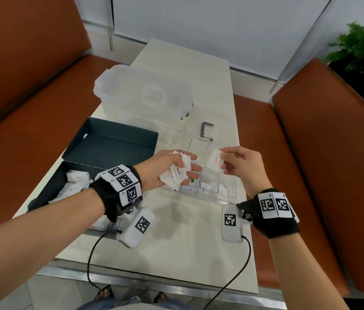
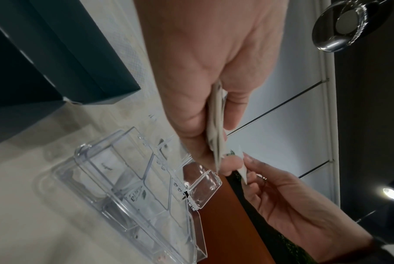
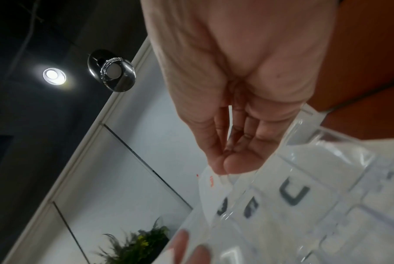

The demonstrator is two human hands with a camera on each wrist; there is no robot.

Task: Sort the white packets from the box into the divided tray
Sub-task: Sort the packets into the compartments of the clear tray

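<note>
Sorting partly done: left hand [image 1: 165, 168] clutches a white paper packet bundle [image 1: 176, 175]; right hand [image 1: 241, 166] pinches one red-lettered packet [image 1: 214, 161]; dark cardboard box [image 1: 49, 193] at nine o'clock holds more; clear divided plastic tray [image 1: 230, 195] sparsely filled.

My head camera looks down and forward at the worktop [image 1: 176, 242]. Each wrist camera sits close behind my palm, tilted upward; all three share the divided tray [image 1: 228, 193] toward 12 o'clock.

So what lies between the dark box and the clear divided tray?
In the head view, the left hand with its bunch of white packets hangs between the dark box and the divided tray.
</note>
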